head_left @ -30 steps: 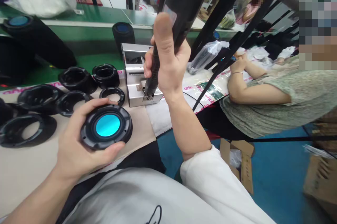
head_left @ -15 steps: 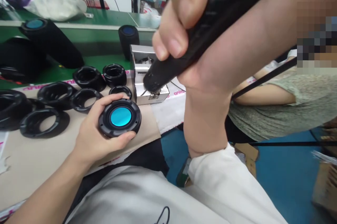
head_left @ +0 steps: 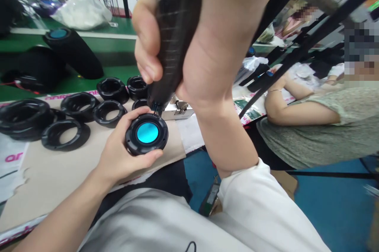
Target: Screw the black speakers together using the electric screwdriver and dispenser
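A round black speaker driver [head_left: 146,133] with a cyan centre sits in the curled fingers [head_left: 145,158] of the left hand [head_left: 122,157], its rim held between thumb and fingertips. Just above the driver's upper rim, the tip of a black electric screwdriver [head_left: 170,35] points down; whether it touches cannot be told. The right hand [head_left: 189,82] is closed around the screwdriver's body. Just beyond the left fingers, black rubber rings [head_left: 108,112] lie on a beige mat [head_left: 56,181], a silver metal fixture [head_left: 177,112] stands past the screwdriver tip, and a co-worker [head_left: 308,126] sits well right of the right hand
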Demonstrator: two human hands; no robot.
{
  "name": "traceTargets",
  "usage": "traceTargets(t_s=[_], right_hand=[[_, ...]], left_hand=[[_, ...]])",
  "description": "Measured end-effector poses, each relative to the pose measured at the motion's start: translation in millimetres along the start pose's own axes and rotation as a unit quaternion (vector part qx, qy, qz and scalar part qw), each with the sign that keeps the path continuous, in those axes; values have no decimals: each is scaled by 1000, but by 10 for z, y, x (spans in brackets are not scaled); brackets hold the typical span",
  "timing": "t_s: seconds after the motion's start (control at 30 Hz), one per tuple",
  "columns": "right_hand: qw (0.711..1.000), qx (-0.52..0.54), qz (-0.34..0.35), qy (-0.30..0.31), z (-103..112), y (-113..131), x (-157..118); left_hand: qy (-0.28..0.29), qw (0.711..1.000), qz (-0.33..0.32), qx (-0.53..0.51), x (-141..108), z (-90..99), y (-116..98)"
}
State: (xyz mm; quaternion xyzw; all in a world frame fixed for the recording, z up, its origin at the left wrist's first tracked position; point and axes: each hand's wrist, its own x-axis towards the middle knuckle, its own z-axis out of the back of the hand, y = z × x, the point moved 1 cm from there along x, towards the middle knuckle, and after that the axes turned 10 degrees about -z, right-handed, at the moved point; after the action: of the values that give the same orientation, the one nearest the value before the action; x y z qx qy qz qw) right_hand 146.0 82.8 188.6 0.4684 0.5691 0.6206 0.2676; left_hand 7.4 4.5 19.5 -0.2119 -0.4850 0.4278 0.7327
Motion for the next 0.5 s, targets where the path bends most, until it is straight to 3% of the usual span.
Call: traceTargets(t_s=[0.37, 0.43, 0.5], right_hand=[[993, 10, 67, 96, -40, -233, 147], [993, 19, 93, 72, -67, -238, 160], [996, 17, 66, 57, -46, -184, 124]], left_hand=[[-31, 999, -4, 35, 10, -19, 51], [-32, 999, -12, 42, 1, -16, 56], [-28, 999, -12, 38, -7, -15, 48]])
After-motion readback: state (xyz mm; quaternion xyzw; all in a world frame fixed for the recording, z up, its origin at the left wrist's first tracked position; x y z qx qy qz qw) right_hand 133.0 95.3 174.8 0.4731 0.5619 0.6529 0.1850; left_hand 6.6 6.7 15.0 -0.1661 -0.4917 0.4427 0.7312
